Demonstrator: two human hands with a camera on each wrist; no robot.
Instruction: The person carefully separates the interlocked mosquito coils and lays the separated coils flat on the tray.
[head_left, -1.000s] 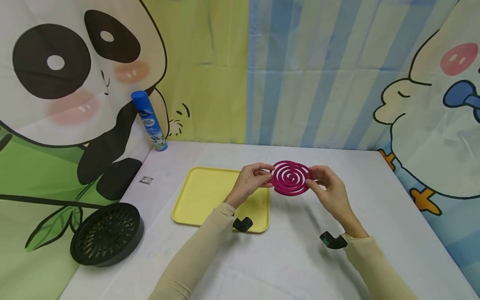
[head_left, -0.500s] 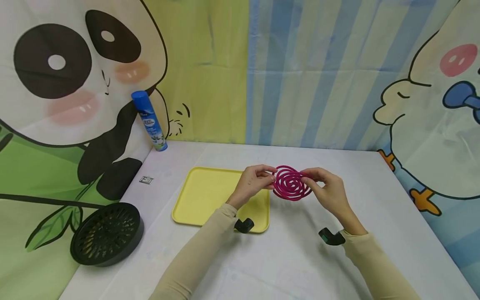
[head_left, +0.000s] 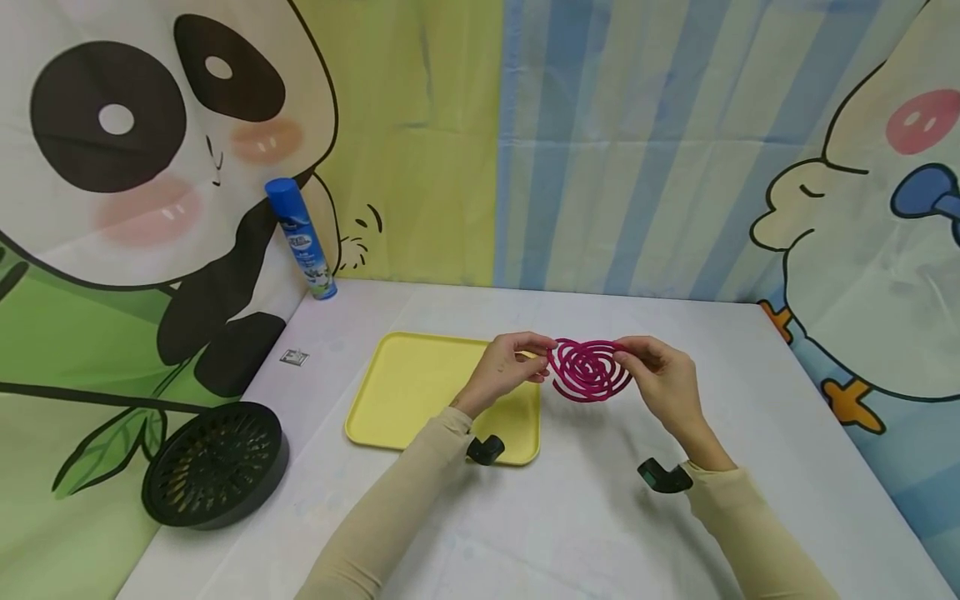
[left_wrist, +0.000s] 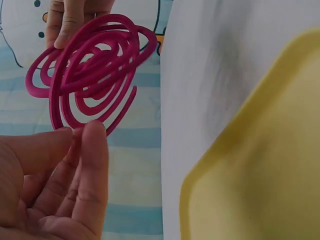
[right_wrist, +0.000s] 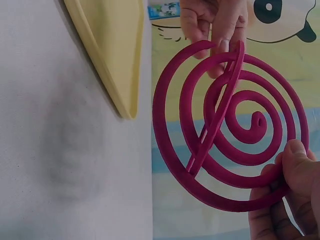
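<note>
A pair of magenta mosquito coils [head_left: 590, 371], interlaced with each other, is held in the air just right of the tray. My left hand [head_left: 504, 372] pinches the left edge between thumb and fingertips. At the opposite edge, my right hand [head_left: 663, 377] grips the outer ring with thumb and index finger. In the right wrist view one mosquito coil [right_wrist: 250, 136] faces the camera, while the other cuts through it nearly edge-on. The left wrist view shows the rings crossing at an angle, with the right hand [left_wrist: 75, 22] behind them.
A yellow tray [head_left: 416, 396] lies on the white table under the left forearm. At the left edge sits a round black slotted pan [head_left: 213, 462] with a long handle. A blue aerosol can [head_left: 302, 239] stands at the back left, near a small silvery flat piece [head_left: 294, 357].
The two mosquito coils have tilted apart from a nearly flat single spiral into crossing rings. My right hand shifted inward along the edge, then back out to the right; both hands dipped slightly.
</note>
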